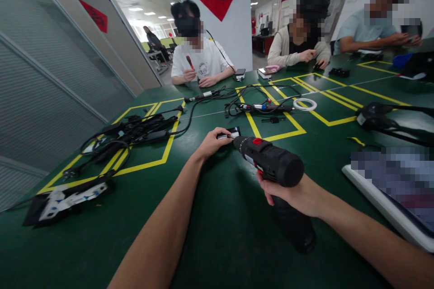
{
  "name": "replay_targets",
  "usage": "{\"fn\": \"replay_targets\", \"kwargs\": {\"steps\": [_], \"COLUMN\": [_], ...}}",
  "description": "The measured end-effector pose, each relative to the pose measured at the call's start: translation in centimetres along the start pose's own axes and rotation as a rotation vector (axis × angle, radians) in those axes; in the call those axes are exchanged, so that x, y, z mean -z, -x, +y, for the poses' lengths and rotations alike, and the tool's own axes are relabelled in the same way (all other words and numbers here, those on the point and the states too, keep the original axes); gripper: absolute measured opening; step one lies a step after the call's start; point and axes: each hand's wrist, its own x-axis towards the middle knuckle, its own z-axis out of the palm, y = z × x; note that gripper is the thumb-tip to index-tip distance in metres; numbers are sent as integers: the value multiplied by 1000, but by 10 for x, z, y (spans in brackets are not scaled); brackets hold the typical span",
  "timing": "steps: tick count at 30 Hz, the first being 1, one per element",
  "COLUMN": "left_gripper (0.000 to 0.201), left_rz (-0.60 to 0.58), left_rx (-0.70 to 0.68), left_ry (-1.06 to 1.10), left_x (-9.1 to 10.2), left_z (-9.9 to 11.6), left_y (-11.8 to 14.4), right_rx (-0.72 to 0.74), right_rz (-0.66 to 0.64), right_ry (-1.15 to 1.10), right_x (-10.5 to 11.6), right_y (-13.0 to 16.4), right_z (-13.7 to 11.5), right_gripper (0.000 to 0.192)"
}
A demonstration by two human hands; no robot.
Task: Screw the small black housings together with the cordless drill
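Note:
A black cordless drill (267, 160) with red switches is gripped by my right hand (288, 192), its chuck pointing away from me and to the left. The drill's bit reaches a small black and silver part (234, 132) lying on the green table. My left hand (215, 142) holds that part by its left side, fingers closed on it. What kind of part it is cannot be made out, and the bit's tip is partly hidden by the fingers.
Tangled black cables with plugs (149, 128) lie at left, near a black and white bracket-like piece (73, 201). Behind my hands are an electric screwdriver (264, 107) and a white ring (305, 104). A tablet-like device (389, 198) lies right. Several people sit across the table.

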Motion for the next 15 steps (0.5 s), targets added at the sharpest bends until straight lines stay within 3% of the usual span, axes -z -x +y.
{"fn": "replay_targets", "kwargs": {"steps": [15], "left_gripper": [29], "left_rz": [-9], "left_rx": [-5], "left_ry": [-23], "left_x": [0], "left_z": [-4], "left_y": [-1], "right_rx": [13], "right_rz": [0], "right_ry": [-22], "right_x": [1], "right_y": [2], "right_z": [-1], "right_gripper": [11]}}
